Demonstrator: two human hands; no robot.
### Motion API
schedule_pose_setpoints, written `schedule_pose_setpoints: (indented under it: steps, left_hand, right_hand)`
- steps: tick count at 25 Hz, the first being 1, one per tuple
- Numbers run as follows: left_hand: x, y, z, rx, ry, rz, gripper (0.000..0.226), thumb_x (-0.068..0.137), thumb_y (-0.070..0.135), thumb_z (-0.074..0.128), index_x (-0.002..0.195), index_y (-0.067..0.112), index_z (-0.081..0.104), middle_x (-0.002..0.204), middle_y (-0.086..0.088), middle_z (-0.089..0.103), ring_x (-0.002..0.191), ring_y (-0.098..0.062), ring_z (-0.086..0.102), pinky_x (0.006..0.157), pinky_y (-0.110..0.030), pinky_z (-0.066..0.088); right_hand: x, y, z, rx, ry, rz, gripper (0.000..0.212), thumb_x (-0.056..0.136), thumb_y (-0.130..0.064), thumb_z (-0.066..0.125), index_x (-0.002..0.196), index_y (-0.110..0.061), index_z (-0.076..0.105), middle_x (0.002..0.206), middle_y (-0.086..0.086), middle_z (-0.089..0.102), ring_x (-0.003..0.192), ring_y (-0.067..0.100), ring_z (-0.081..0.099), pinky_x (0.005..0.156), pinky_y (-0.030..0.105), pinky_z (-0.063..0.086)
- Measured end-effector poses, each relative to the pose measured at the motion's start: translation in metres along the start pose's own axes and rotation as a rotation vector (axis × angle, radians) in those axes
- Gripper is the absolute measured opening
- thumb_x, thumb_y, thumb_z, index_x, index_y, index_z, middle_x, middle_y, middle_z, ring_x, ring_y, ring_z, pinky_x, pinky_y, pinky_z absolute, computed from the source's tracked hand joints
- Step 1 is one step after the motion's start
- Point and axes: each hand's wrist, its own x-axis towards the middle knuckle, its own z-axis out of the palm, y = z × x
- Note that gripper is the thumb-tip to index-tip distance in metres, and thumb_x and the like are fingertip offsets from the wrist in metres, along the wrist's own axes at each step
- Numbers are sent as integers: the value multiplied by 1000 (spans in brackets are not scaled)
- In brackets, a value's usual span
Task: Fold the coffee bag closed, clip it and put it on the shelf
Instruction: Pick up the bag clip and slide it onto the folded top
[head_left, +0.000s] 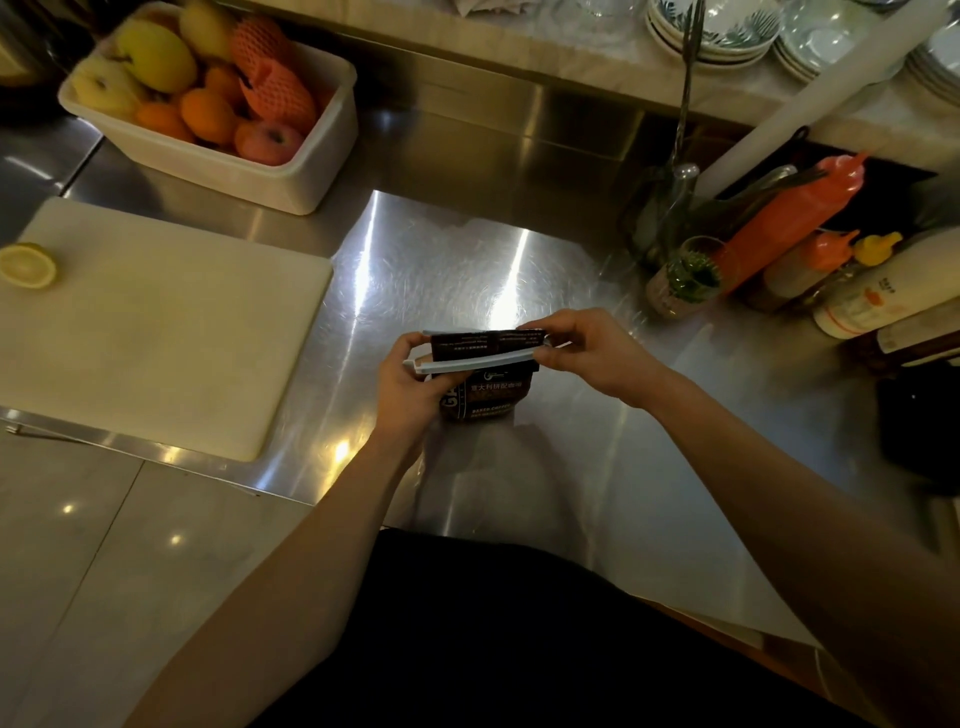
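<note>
Dark coffee bag (485, 387) upright near front edge of steel counter (467, 260), top folded over. Pale clip (470, 362) across fold — left hand (410, 384) grasping hinge end, right hand (587, 353) pinching free end. Clip not visibly latched; shelving left.

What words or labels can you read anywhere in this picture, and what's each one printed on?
"BAKED COFFEE": near the bottom of the dark coffee bag.
"GA", cut off by the left hand: large white letters on the bag's left edge.
Chinese line under the white clip: too blurred to quote surely.
Small print on the folded-over top: unreadable.
Label on the white bottle at right: too small to read.
</note>
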Motion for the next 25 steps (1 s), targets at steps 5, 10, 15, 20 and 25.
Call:
schedule_pose_setpoints:
  steps: [5, 10, 15, 20, 25]
  left_hand:
    - [5, -3, 1, -34, 2, -16, 41, 72, 5, 82, 107, 13, 64, 95, 4, 76, 91, -13, 72, 71, -20, 57]
    - [9, -3, 2, -45, -56, 22, 38, 72, 9, 83, 105, 10, 65, 96, 0, 76, 92, -17, 73, 73, -22, 57]
    - [8, -1, 5, -21, -88, 34, 32, 74, 12, 82, 103, 11, 69, 96, -3, 76, 93, -19, 73, 74, -23, 57]
    - [9, 9, 2, 60, -157, 57, 32, 72, 12, 83, 99, 21, 68, 93, 5, 73, 92, -15, 71, 74, -22, 56]
    - [9, 17, -15, 75, -194, 38, 36, 70, 14, 85, 103, 18, 72, 100, -3, 76, 98, -22, 72, 82, -30, 59]
  right_hand:
    - [-3, 8, 13, 27, 142, -30, 25, 88, -8, 67, 113, -12, 69, 103, 4, 72, 97, 16, 68, 90, 38, 56]
    - [-2, 13, 31, 59, 329, -33, 20, 84, -9, 72, 104, -9, 73, 94, 4, 74, 91, 14, 70, 88, 38, 57]
    - [-3, 15, 42, 44, 334, -68, 22, 81, -12, 75, 102, -18, 71, 91, -9, 71, 90, 9, 68, 86, 30, 56]
    - [-3, 19, 47, 26, 400, -80, 25, 82, -11, 73, 95, -31, 69, 89, -24, 67, 89, 1, 65, 83, 19, 53]
    - [-3, 18, 51, 22, 432, -68, 25, 83, -13, 72, 93, -35, 66, 85, -29, 65, 90, -5, 62, 84, 13, 50]
